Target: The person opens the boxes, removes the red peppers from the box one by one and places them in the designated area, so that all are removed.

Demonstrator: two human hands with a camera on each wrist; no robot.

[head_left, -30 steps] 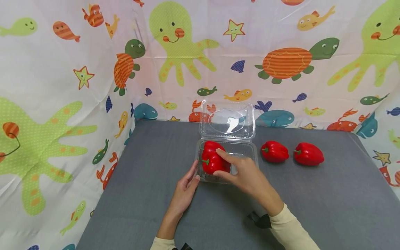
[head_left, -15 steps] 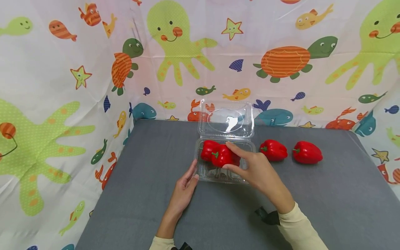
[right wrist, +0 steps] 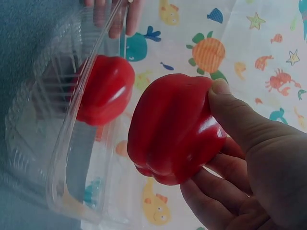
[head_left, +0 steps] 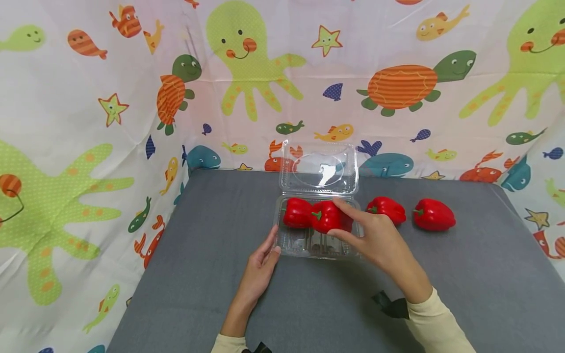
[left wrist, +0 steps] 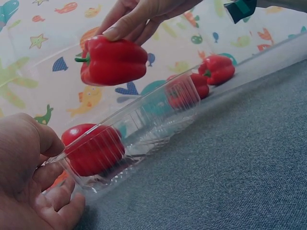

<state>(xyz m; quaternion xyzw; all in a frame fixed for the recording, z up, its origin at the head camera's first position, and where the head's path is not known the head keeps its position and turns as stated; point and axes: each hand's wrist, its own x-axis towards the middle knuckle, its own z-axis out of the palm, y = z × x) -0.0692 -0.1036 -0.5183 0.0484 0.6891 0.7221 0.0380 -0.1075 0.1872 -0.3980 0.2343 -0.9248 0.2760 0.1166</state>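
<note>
In the head view my right hand (head_left: 386, 245) grips a red bell pepper (head_left: 325, 217) with a green stem. The left wrist view shows this bell pepper (left wrist: 113, 61) raised above the clear plastic container (left wrist: 158, 115), apart from it. A second red bell pepper (head_left: 295, 214) lies inside the container's left end. My left hand (head_left: 257, 272) holds the container's near left corner, its thumb and fingers about the rim. From the right wrist, the thumb and fingers clasp opposite sides of the held pepper (right wrist: 170, 129).
The container's hinged lid (head_left: 318, 169) stands raised at the back, before the printed sea-animal curtain (head_left: 265, 59). Right of the container, two more red bell peppers lie on the grey cloth table (head_left: 185, 284): a near one (head_left: 390, 211) and a farther one (head_left: 434, 215).
My right hand has lifted the gripped bell pepper off the container's left end and carried it rightward over the container. My left hand keeps its place at the corner.
</note>
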